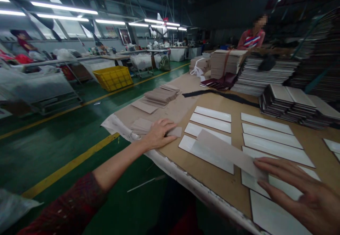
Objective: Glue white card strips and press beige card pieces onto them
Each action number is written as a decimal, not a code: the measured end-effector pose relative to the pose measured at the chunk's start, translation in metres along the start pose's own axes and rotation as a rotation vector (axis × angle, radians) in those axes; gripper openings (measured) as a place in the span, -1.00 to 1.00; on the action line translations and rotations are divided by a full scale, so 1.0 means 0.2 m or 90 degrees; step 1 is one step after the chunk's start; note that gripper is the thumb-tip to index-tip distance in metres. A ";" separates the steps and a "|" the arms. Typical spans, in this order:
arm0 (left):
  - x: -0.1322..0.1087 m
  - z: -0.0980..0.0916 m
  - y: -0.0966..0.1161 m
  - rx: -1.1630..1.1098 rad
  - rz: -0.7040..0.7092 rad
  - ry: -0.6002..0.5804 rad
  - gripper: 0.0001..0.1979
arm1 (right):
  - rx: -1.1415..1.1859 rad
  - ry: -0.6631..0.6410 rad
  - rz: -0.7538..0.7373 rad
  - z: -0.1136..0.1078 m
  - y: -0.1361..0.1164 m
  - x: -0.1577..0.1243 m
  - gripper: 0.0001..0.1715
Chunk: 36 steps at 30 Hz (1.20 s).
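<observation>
In my right hand [300, 189] a thin grey-brown card strip [225, 150] is pinched at its near end between thumb and fingers. The strip slants over the white-faced panels [209, 153] laid in rows on the table, and its edges are slightly blurred. My left hand [160, 134] is at the table's left edge, its fingers and thumb bent around a small grey-brown card piece [175, 132] that sticks out to the right. Beside the left wrist lie more card pieces [142, 124], partly covered by the hand.
Loose piles of card strips [160, 96] lie at the table's far left. A dark strap [220, 94] crosses behind the panels. Stacked dark-edged boards [289, 100] and taller stacks [262, 72] stand at the right. A co-worker [252, 38] is behind them. A yellow crate [113, 78] sits on the green floor.
</observation>
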<state>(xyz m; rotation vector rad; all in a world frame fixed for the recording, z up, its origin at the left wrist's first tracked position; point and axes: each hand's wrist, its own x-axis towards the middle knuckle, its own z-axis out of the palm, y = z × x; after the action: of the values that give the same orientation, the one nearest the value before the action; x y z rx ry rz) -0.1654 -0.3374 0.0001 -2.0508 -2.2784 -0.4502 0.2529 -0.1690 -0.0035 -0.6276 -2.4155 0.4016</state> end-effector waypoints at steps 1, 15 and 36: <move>0.00 0.01 -0.01 -0.002 -0.002 -0.018 -0.49 | 0.001 -0.020 -0.007 0.02 -0.03 0.03 -0.56; -0.10 0.02 0.23 -0.132 0.093 0.147 -0.80 | 0.014 -0.130 -0.084 0.22 -0.01 0.17 -0.59; -0.15 0.11 0.26 -0.135 0.116 0.176 -0.80 | 0.008 -0.111 -0.112 0.26 -0.08 0.20 -0.63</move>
<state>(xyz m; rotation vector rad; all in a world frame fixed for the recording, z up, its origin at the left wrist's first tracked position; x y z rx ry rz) -0.1071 -0.3574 -0.0173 -2.1054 -1.9400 -0.9303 0.1864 -0.1681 -0.0174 -0.3834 -2.6058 0.4108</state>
